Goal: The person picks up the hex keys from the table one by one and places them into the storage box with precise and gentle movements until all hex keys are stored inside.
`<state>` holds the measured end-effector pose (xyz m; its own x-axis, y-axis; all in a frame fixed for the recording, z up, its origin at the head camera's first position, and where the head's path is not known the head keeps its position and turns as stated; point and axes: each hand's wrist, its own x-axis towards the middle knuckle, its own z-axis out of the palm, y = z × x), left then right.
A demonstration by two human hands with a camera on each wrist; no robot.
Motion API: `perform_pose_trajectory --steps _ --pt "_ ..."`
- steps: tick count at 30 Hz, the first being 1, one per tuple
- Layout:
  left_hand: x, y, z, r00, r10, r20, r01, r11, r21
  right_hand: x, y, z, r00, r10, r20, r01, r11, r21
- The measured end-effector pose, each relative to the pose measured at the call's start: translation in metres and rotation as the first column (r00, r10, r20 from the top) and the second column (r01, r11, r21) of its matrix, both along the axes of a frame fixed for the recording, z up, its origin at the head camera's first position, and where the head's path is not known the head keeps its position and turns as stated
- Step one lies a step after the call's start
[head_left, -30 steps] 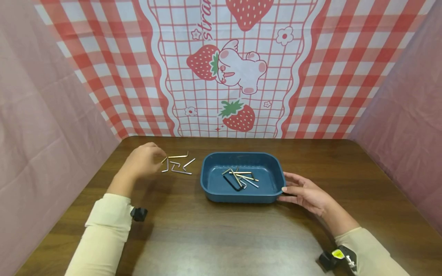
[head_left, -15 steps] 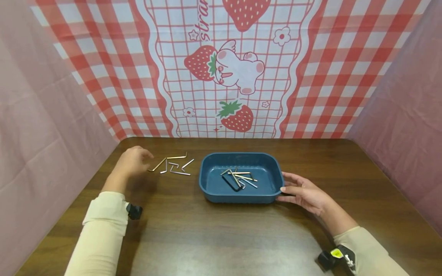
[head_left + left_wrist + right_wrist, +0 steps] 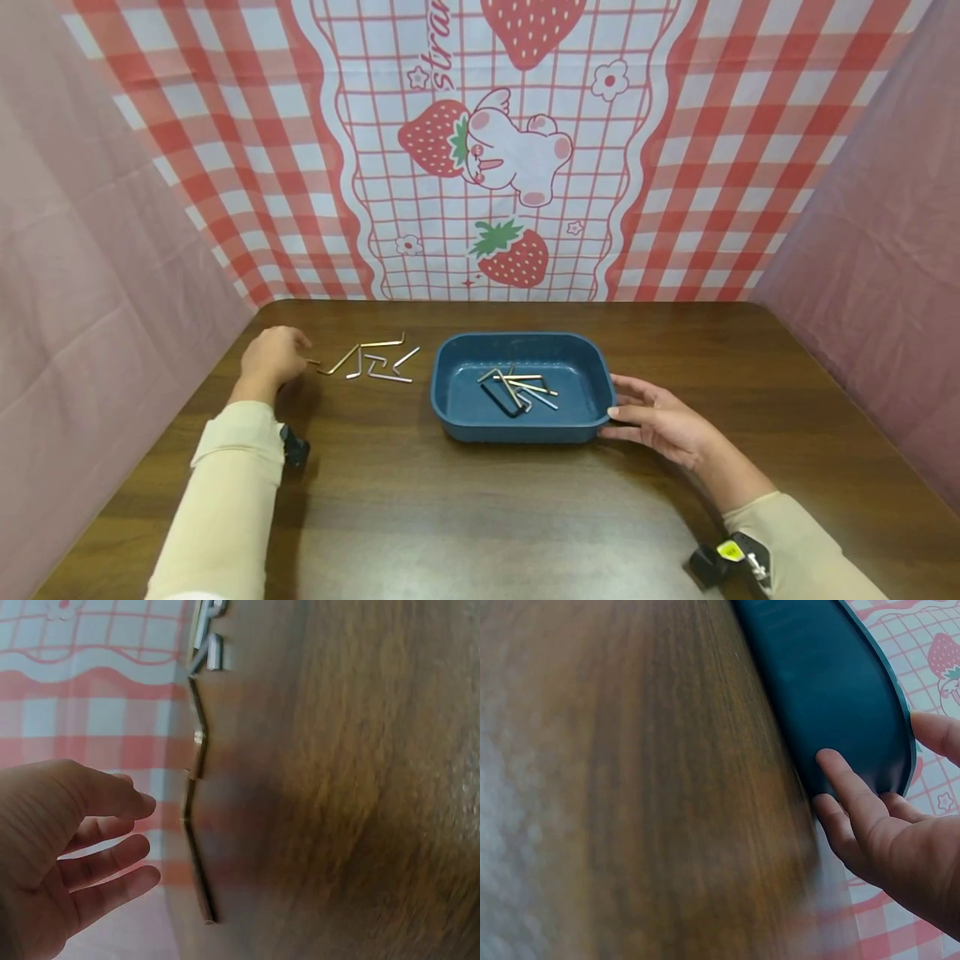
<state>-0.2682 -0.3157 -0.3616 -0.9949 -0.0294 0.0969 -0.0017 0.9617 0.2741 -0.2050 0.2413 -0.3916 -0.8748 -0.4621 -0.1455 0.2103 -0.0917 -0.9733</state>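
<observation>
My left hand (image 3: 273, 354) is at the left of the table, its fingers loosely bent with nothing between them in the left wrist view. A brass-coloured hex key (image 3: 198, 874) lies beside its fingertips, mostly hidden by the hand in the head view. To its right is another gold hex key (image 3: 345, 358), then several silver and gold hex keys (image 3: 390, 377) in a loose group. My right hand (image 3: 667, 423) holds the right end of a blue tray (image 3: 525, 433), thumb at the rim and fingers against the outer wall. Several gold, silver and black hex keys (image 3: 501, 398) lie inside it.
The brown wooden table (image 3: 465, 517) carries everything. A red-and-white checked cloth (image 3: 705, 167) with strawberry prints hangs behind it. Pink cloths (image 3: 855, 217) hang at both sides. Each wrist wears a small black camera (image 3: 708, 567).
My left hand has moved left, away from the loose hex keys, uncovering a gold one; the end of another now shows at its fingers. My right hand and the tray stay put.
</observation>
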Motion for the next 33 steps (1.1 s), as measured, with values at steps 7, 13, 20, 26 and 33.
perform_pose_trajectory --steps 7,13,20,26,33 --pt "-0.009 -0.004 -0.006 0.995 0.038 0.094 -0.036 0.999 -0.023 0.0 0.0 0.0 1.0 0.003 0.001 -0.003 1.0 0.0" --pt "-0.013 -0.002 -0.009 0.989 0.043 0.142 -0.036 0.998 -0.048 0.0 -0.001 0.0 1.0 0.003 -0.009 -0.003 1.0 0.004" --pt "-0.017 0.002 -0.013 0.992 0.023 0.127 -0.011 0.995 -0.096 0.0 -0.001 0.0 1.0 -0.006 -0.013 0.006 1.0 0.008" --pt "-0.017 0.002 -0.012 0.991 0.005 0.136 0.008 0.995 -0.101 0.001 -0.001 0.0 1.0 -0.004 -0.013 0.005 1.0 0.011" --pt "-0.015 0.001 -0.008 0.991 0.005 0.132 0.009 0.994 -0.106 0.0 0.0 -0.001 1.0 -0.005 -0.011 0.005 1.0 0.015"
